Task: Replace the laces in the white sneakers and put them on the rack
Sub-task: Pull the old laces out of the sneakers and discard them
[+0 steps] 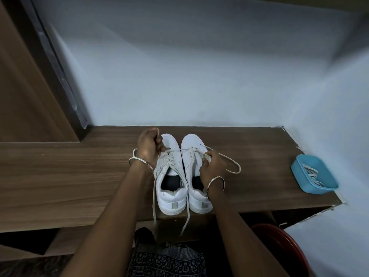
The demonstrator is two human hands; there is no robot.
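Head cam is the only view we've got, so here goes. We're using the brown wood-grain shelf top (79, 176) as our reference. Both shoes sit side by side at the middle of its front edge, heels toward us.

The left white low-top sneaker (172, 200) is laced all the way up. Its flat greyish lace ends (153, 200) dangle over the shelf top's front edge. The right white low-top sneaker (192, 144) looks nearly bare, with lace only through the eyelets nearest the toe.

Our left hand (149, 145) is curled tight on one stretch of that dingy loose lace (239, 168), further back on the shelf top. Our right hand (213, 166) pinches it at the right sneaker's eyelets, and the spare loops out toward the shelf top's right end.

At that right end sits a blue plastic tray (319, 190) with white spare laces (312, 173) in it, which we reckon are the fresh ones.

So our guess is early days. The old lace is mostly out of one shoe and the other isn't started. Relacing and racking are all left to do, and we can't tell which thing is the rack.
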